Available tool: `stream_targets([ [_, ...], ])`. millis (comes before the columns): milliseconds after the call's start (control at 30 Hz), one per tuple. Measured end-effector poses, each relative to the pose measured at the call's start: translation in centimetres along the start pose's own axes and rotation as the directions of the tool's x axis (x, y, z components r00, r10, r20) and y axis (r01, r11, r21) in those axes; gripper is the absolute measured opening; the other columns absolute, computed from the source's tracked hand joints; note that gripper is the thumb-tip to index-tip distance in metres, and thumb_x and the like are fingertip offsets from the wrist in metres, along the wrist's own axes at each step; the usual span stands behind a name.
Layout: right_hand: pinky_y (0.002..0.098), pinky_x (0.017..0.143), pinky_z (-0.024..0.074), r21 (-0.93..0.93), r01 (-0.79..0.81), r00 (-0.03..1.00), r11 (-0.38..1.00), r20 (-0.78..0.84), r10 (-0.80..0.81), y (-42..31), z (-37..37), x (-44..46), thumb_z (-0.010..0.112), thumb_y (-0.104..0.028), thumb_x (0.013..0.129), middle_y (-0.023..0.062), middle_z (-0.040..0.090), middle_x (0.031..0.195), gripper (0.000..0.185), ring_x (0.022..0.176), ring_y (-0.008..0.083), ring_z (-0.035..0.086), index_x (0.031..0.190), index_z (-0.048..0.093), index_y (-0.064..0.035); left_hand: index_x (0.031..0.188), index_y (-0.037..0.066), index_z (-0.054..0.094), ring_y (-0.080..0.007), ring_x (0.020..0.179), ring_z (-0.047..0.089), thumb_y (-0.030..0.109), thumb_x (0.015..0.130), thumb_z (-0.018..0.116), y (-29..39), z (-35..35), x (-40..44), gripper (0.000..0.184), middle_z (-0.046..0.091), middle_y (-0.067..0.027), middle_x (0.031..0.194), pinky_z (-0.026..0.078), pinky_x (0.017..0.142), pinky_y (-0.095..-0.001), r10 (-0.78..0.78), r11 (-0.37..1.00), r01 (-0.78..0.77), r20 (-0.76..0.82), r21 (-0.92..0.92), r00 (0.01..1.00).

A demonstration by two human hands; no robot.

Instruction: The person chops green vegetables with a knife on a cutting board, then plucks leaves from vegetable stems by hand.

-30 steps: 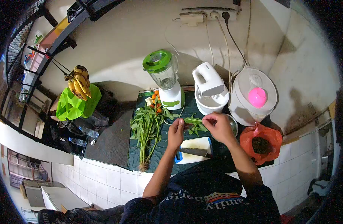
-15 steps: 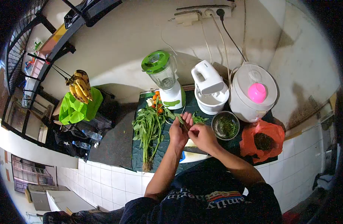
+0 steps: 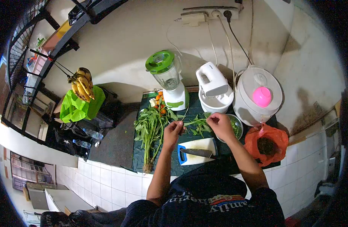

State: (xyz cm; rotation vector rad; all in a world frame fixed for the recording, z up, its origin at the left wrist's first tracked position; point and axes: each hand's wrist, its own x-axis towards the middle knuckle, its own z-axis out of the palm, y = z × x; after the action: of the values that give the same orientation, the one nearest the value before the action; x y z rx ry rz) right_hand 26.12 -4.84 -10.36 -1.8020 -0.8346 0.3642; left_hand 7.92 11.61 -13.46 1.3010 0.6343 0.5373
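Observation:
My left hand (image 3: 173,133) is closed in a pinch above the dark green cloth, just right of a bundle of leafy greens with roots (image 3: 149,132). What it pinches is too small to make out. My right hand (image 3: 220,125) pinches the end of a thin green stem (image 3: 198,122) that stretches left toward my left hand. Under the stem lies a small pile of picked leaves (image 3: 200,128). Nearer to me, a knife (image 3: 198,152) rests on a white cutting board (image 3: 196,144) with a blue handle. A metal bowl of chopped greens (image 3: 237,128) is partly hidden behind my right hand.
At the back stand a green-lidded blender (image 3: 174,90), a white hand mixer with its bowl (image 3: 214,89) and a rice cooker (image 3: 259,96). A red plastic bag (image 3: 281,142) sits at the right. Tomatoes (image 3: 161,101) lie beside the blender. Bananas (image 3: 82,86) hang at the left.
My hands were together over the board and have moved apart, the right one to the right with a green stem. The cutting board and knife now show fully.

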Motion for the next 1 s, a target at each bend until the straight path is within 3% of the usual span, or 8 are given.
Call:
stream_targets([
  [233, 0.0350, 0.073, 0.0528, -0.023, -0.086, 0.986, 0.996, 0.143, 0.088, 2.3, 0.7, 1.3, 0.072, -0.023, 0.081, 0.0149, 0.072, 0.082, 0.025, 0.077, 0.0241, 0.070, 0.086, 0.071, 0.0012, 0.097, 0.002, 0.069, -0.0077, 0.071, 0.054, 0.024, 0.097, 0.063, -1.7, -1.5, 1.3, 0.023, 0.066, -0.0004, 0.081, 0.043, 0.066, -0.0238, 0.073, 0.983, -0.070, -0.012, 0.171, 0.997],
  [400, 0.0292, 0.061, 0.0480, 0.422, -0.230, 0.970, 0.877, 0.023, 0.243, 2.9, 1.0, 1.7, 0.071, -0.024, 0.084, 0.0042, 0.067, 0.073, 0.024, 0.063, 0.0133, 0.059, 0.091, 0.071, -0.0010, 0.096, 0.001, 0.069, -0.0078, 0.073, 0.056, 0.026, 0.097, 0.063, -4.5, -2.3, 2.2, 0.026, 0.067, -0.0013, 0.082, 0.044, 0.067, -0.0244, -0.005, 0.974, 0.036, -0.136, 0.223, 0.991],
  [500, 0.0246, 0.054, 0.0422, 0.403, -0.196, 0.980, 0.894, 0.094, 0.173, 2.1, -0.4, 1.6, 0.070, -0.023, 0.086, -0.0012, 0.061, 0.071, 0.022, 0.059, 0.0076, 0.051, 0.092, 0.070, -0.0020, 0.099, 0.000, 0.069, -0.0064, 0.079, 0.059, 0.028, 0.096, 0.064, -7.6, -2.7, 2.7, 0.028, 0.069, -0.0024, 0.084, 0.046, 0.068, -0.0243, 0.013, 0.932, 0.049, -0.166, 0.359, 0.986],
  [567, 0.0223, 0.051, 0.0390, 0.449, -0.254, 0.966, 0.857, 0.164, 0.200, 0.3, -1.6, 1.2, 0.071, -0.023, 0.086, -0.0017, 0.061, 0.069, 0.021, 0.057, 0.0058, 0.049, 0.090, 0.069, -0.0021, 0.105, 0.001, 0.068, -0.0166, 0.082, 0.067, 0.030, 0.095, 0.064, -10.5, -3.0, 3.8, 0.031, 0.072, -0.0076, 0.089, 0.051, 0.073, -0.0302, -0.068, 0.889, 0.133, -0.162, 0.437, 0.984],
  [667, 0.0216, 0.049, 0.0368, 0.464, -0.204, 0.975, 0.862, 0.176, 0.136, -0.2, -2.5, 0.8, 0.071, -0.020, 0.087, -0.0037, 0.058, 0.065, 0.018, 0.054, 0.0042, 0.048, 0.091, 0.069, -0.0022, 0.124, 0.001, 0.060, -0.0426, 0.112, 0.059, 0.028, 0.094, 0.063, -10.7, -1.4, 3.6, 0.040, 0.066, -0.0231, 0.114, 0.047, 0.095, -0.0433, 0.063, 0.553, -0.057, 0.026, 0.832, 0.998],
  [767, 0.0224, 0.049, 0.0364, 0.458, -0.227, 0.972, 0.860, 0.160, 0.171, -0.9, -3.2, 0.1, 0.071, -0.019, 0.087, -0.0035, 0.058, 0.065, 0.019, 0.055, 0.0043, 0.048, 0.092, 0.070, -0.0014, 0.134, -0.001, 0.051, -0.0418, 0.122, 0.053, 0.029, 0.094, 0.063, -2.7, 3.1, 1.1, 0.051, 0.056, -0.0258, 0.129, 0.043, 0.101, -0.0433, 0.360, 0.622, -0.345, 0.135, 0.703, 0.923],
  [900, 0.0218, 0.050, 0.0381, 0.444, -0.226, 0.968, 0.867, 0.202, 0.149, -1.4, -3.4, -0.4, 0.070, -0.020, 0.088, -0.0025, 0.059, 0.065, 0.020, 0.056, 0.0050, 0.051, 0.093, 0.070, -0.0007, 0.138, -0.001, 0.046, -0.0427, 0.122, 0.052, 0.028, 0.090, 0.069, 3.0, 6.1, -0.6, 0.061, 0.051, -0.0263, 0.135, 0.043, 0.102, -0.0443, 0.435, 0.703, -0.419, 0.119, 0.574, 0.892],
  [1000, 0.0216, 0.051, 0.0385, 0.403, -0.194, 0.972, 0.894, 0.204, 0.119, -1.6, -3.0, -0.7, 0.069, -0.021, 0.088, -0.0019, 0.061, 0.066, 0.020, 0.056, 0.0050, 0.051, 0.093, 0.071, -0.0011, 0.137, 0.001, 0.049, -0.0398, 0.113, 0.058, 0.017, 0.084, 0.076, 5.0, 7.7, -1.2, 0.062, 0.059, -0.0247, 0.123, 0.046, 0.097, -0.0431, 0.594, 0.413, -0.608, 0.305, 0.678, 0.744],
])
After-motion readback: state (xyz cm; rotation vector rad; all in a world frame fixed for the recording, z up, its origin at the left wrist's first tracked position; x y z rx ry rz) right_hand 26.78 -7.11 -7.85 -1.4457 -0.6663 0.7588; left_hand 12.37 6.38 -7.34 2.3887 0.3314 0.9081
